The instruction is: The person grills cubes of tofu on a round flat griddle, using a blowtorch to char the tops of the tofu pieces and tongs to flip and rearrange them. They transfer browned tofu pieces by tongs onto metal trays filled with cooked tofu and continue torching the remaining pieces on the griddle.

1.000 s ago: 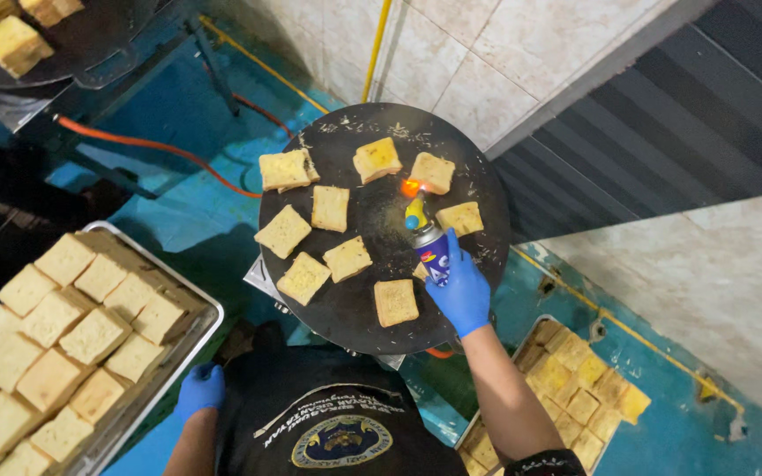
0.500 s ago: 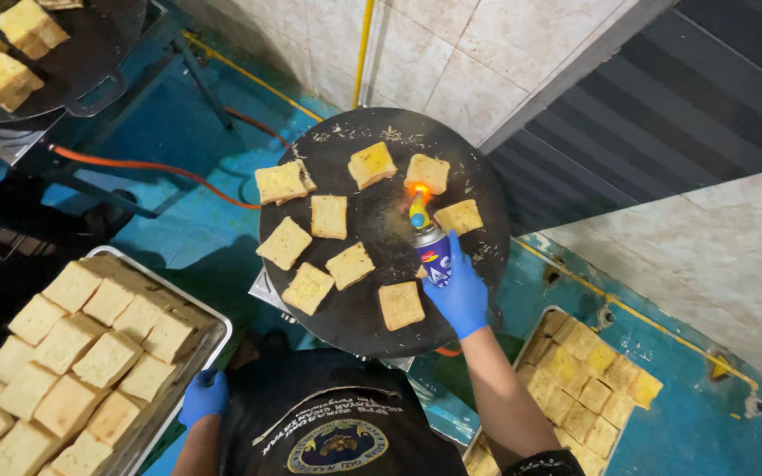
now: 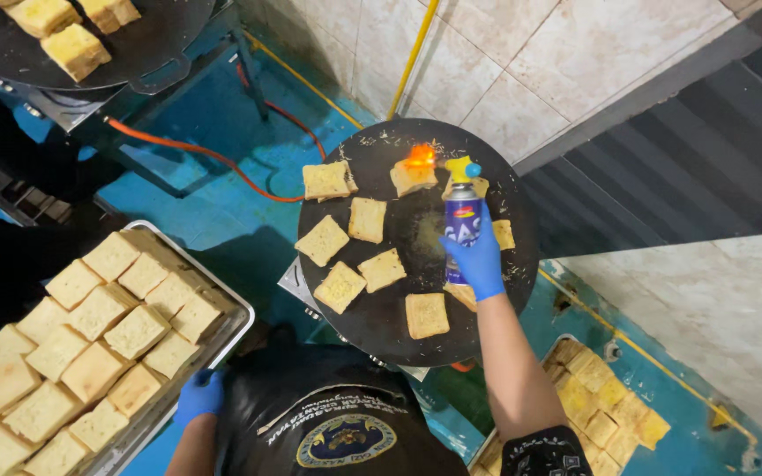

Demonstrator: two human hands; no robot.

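1. The right hand (image 3: pixel 478 263), in a blue glove, was wrapped tight around a blue gas torch canister (image 3: pixel 464 227); it was held upright over the round black griddle (image 3: pixel 381 330) so that the yellow nozzle (image 3: pixel 462 167) pointed away from the person; a flame (image 3: pixel 420 157) played on the bread slice (image 3: pixel 412 179) at the far edge.
2. The other bread slices (image 3: pixel 368 219) lay flat and apart on the griddle, seemingly so that each could be reached by the flame.
3. The left hand (image 3: pixel 197 397), also gloved, rested curled at the near edge of the metal tray (image 3: pixel 238 319); whether it gripped the rim could not be told; the tray sat just beside the griddle, packed with bread squares (image 3: pixel 103 322).
4. A second tray (image 3: pixel 606 401) of yellow pieces lay low on the right.
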